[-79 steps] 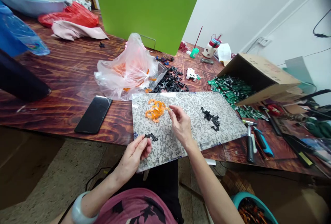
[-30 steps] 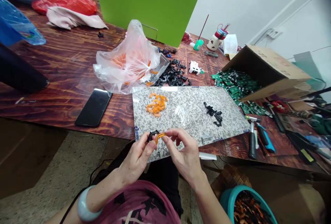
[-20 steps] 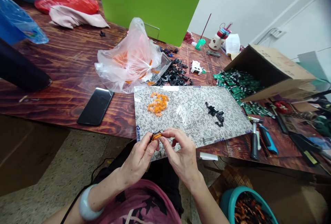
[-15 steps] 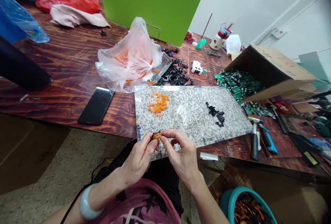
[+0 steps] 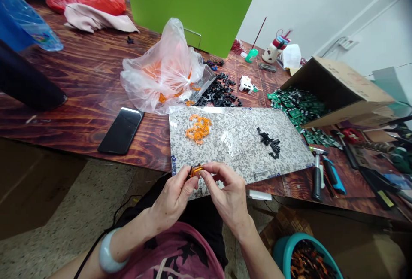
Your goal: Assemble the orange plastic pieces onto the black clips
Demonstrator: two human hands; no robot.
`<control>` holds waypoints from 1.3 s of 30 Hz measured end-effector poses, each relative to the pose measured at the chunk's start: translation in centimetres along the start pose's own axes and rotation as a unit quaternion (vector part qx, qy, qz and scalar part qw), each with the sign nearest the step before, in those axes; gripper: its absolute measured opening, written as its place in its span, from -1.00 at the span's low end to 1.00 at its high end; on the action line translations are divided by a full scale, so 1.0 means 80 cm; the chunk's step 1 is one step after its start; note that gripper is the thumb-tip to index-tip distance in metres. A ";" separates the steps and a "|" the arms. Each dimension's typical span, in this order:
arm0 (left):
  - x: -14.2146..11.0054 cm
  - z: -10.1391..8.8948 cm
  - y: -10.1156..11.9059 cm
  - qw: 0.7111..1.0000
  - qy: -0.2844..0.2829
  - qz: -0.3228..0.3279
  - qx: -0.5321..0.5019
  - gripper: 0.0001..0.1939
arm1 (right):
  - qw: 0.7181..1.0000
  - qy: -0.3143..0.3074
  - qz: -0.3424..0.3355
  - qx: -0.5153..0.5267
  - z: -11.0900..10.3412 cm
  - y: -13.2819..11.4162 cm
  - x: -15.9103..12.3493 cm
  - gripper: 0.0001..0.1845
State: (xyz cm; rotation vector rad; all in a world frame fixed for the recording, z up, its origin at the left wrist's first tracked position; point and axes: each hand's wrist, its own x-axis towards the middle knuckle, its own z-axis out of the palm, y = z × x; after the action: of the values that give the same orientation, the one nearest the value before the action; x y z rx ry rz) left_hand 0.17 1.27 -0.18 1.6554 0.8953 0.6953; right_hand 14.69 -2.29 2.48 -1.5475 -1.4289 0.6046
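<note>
Between my two hands, over the near edge of the speckled board (image 5: 222, 120), is a small orange-and-black plastic part (image 5: 195, 170). My left hand (image 5: 172, 193) pinches its left end with thumb and fingers. Closed on the right end is my right hand (image 5: 227, 189), thumb and forefinger pressed together. Fingertips cover some of the part. On the board lie a heap of orange plastic pieces (image 5: 198, 129), a fan of thin clear pieces (image 5: 229, 142) and a small group of black plastic pieces (image 5: 269, 143). A clear tube-like piece (image 5: 260, 173) rests near the front edge.
Behind the board are a plastic bag (image 5: 167, 73) with orange pieces and a black pile (image 5: 220, 91). A phone (image 5: 121, 131) lies left. Right are a tipped cardboard box (image 5: 347, 86) of green circuit boards, a hammer (image 5: 317, 180) and a blue-handled tool (image 5: 334, 176). A teal bucket (image 5: 283, 253) stands below.
The held part is turned slightly, with more of its orange side showing. Both hands keep their grip in nearly the same place. The view has shifted a little.
</note>
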 end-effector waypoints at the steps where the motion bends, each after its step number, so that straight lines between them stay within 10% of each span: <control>1: 0.000 0.000 0.000 1.000 0.000 0.000 -0.001 -0.80 | 1.000 0.000 -0.001 -0.001 0.000 0.000 0.000 -0.89; 20: -0.003 -0.007 -0.005 0.999 -0.014 0.026 0.026 -0.76 | 0.994 -0.086 0.042 0.060 -0.012 -0.003 0.003 -0.76; 39: 0.001 -0.013 -0.008 0.980 -0.065 0.175 0.073 -0.72 | 0.988 -0.095 -0.114 0.034 -0.022 0.005 -0.008 -0.94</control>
State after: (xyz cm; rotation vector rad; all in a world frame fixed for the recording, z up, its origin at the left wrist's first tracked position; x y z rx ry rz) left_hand -0.80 1.96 -0.56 1.9925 0.5761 0.7605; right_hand 16.24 -3.33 2.78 -1.2762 -1.6834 0.6684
